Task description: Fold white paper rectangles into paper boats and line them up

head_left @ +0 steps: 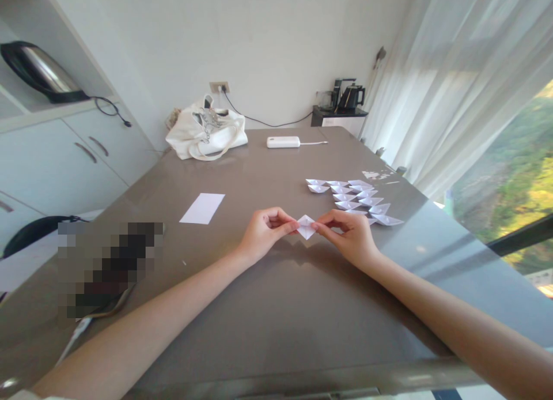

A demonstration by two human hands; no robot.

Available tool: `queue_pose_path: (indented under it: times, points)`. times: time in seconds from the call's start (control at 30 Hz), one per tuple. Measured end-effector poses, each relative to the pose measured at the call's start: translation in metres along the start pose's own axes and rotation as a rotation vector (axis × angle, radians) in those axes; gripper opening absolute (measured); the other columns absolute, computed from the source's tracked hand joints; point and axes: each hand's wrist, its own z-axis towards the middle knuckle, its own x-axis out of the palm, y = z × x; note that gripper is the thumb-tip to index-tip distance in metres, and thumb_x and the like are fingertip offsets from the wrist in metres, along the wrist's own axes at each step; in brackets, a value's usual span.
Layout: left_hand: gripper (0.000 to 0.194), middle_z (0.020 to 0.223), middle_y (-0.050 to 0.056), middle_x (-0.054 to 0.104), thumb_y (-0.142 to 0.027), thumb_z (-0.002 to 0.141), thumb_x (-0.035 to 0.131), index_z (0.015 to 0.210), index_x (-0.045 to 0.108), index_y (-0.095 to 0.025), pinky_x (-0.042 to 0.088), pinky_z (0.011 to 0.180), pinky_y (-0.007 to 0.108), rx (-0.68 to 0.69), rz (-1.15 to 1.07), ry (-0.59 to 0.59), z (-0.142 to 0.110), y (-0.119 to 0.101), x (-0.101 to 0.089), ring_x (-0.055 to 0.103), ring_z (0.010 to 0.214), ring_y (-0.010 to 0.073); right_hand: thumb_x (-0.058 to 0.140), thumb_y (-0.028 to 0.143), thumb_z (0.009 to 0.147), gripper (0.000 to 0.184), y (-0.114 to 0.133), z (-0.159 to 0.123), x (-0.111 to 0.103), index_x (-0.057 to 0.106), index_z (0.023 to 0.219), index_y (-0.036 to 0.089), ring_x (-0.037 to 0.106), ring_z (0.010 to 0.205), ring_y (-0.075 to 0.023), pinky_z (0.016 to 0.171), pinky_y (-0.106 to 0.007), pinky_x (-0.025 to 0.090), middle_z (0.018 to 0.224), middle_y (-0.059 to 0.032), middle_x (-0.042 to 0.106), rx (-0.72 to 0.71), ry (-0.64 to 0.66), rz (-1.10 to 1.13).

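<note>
While the left hand (264, 231) and right hand (354, 237) are pinching a small white folded-paper diamond (306, 227) over the brown surface (276, 325), their closed fingers (287, 228) are hiding its side corners, the right hand partly blocking white paper boats (370, 202)

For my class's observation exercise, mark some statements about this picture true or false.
1. The left hand and right hand pinch one folded paper. True.
2. The paper boats rest on the table beyond the right hand. True.
3. The right hand lies flat. False: it pinches the folded paper.
4. A white handbag sits on the table. True.
5. The white handbag lies right of the paper boats. False: it lies to their left.
</note>
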Motion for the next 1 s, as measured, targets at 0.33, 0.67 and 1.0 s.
queue_pose_path:
  times: [0.33,0.67,1.0]
  points:
    - [0.027,0.07,0.004,0.07,-0.035,0.064,0.078,0.065,0.064,-0.012,0.052,0.068,0.026,0.019,0.024,-0.043,-0.002,-0.0014,0.0017,0.065,0.066,0.014,0.066,0.042,0.079,0.027,0.0017,0.0007,0.0009,0.062,0.067,0.018,0.058,0.057,-0.0154,0.053,-0.027,0.044,0.064,-0.0037,0.066,0.059,0.004,0.045]
    - [0.042,0.092,0.01,0.074,-0.034,0.068,0.076,0.104,0.069,-0.013,0.053,0.08,0.029,-0.168,-0.048,0.126,-0.0021,0.0005,0.0038,0.07,0.084,0.0193,0.061,0.038,0.083,0.022,0.0077,-0.0018,0.0005,0.064,0.073,0.018,0.06,0.062,-0.0148,0.053,-0.024,0.044,0.068,-0.0037,0.067,-0.037,0.129,-0.113]
    - [0.037,0.089,0.009,0.075,-0.035,0.068,0.075,0.097,0.071,-0.012,0.056,0.077,0.031,-0.09,0.004,0.085,-0.0033,0.0014,0.0059,0.071,0.08,0.0204,0.06,0.039,0.083,0.02,0.0064,-0.003,0.0041,0.061,0.079,0.019,0.061,0.062,-0.0147,0.059,-0.026,0.048,0.068,-0.0021,0.066,0.017,0.103,-0.004]
